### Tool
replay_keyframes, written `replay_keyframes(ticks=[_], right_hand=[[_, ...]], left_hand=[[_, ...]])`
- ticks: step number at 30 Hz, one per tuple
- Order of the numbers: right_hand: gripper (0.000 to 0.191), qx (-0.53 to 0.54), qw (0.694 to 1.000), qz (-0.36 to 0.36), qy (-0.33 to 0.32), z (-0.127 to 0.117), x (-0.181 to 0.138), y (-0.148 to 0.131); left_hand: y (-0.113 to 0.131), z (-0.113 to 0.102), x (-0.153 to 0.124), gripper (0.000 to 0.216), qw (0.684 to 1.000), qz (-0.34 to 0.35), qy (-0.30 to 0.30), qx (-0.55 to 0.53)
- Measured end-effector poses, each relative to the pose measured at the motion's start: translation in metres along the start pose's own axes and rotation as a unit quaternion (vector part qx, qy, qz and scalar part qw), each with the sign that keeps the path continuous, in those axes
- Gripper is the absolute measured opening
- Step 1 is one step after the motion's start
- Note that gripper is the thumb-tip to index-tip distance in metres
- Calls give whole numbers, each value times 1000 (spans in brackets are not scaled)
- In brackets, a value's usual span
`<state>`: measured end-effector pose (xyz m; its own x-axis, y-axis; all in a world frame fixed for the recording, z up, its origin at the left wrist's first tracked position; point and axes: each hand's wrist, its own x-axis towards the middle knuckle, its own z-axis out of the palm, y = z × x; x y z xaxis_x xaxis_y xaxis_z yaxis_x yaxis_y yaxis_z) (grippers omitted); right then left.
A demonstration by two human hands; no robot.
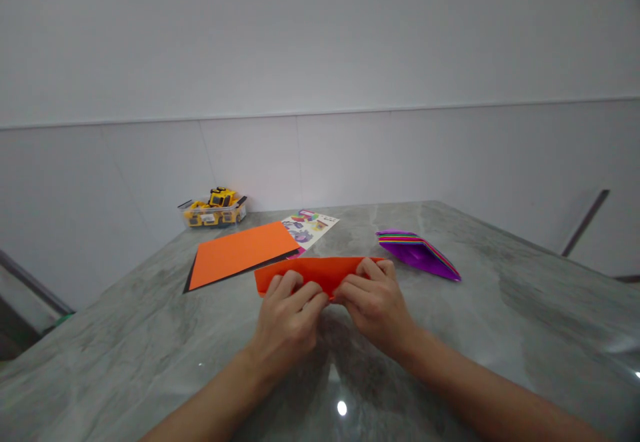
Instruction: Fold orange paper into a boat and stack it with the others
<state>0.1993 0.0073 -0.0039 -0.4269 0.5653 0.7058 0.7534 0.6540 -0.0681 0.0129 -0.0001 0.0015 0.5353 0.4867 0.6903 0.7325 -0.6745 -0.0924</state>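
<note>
One grey tabletop (150, 355) spreads beneath and beyond our hands. Ahead of our left hand (291, 315), off to its left, a large orange sheet (245, 250) lies over a black sheet (273, 261). Directly in front of us, we hold the orange paper (327, 271), its long axis running left to right across both hands, its far edge raised beyond our knuckles. Our left hand and right hand (376, 301) both grip it, fingers curled, meeting near its middle along the near edge; neither is clearly nearer. We cannot tell how our thumbs sit. Beyond our right hand, to its right, rests a colourful paper stack (419, 256). Farther ahead are a printed sheet (313, 227) and, left of it, a plastic box (207, 218) holding a yellow toy truck (223, 197).
</note>
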Motion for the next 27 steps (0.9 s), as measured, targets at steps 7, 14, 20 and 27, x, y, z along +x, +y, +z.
replay_keyframes(ticks=[7, 14, 20, 27], right_hand=[[23, 97, 986, 111, -84, 22, 1, -14], [22, 196, 973, 95, -80, 23, 2, -3], [18, 236, 967, 77, -60, 24, 2, 1], [23, 265, 961, 73, -35, 24, -3, 3]], left_hand=[[1, 18, -4, 24, 991, -118, -59, -37], [-9, 32, -5, 22, 984, -63, -23, -166], [-16, 29, -5, 20, 971, -80, 7, -226], [-16, 26, -7, 20, 959, -94, 23, -265]])
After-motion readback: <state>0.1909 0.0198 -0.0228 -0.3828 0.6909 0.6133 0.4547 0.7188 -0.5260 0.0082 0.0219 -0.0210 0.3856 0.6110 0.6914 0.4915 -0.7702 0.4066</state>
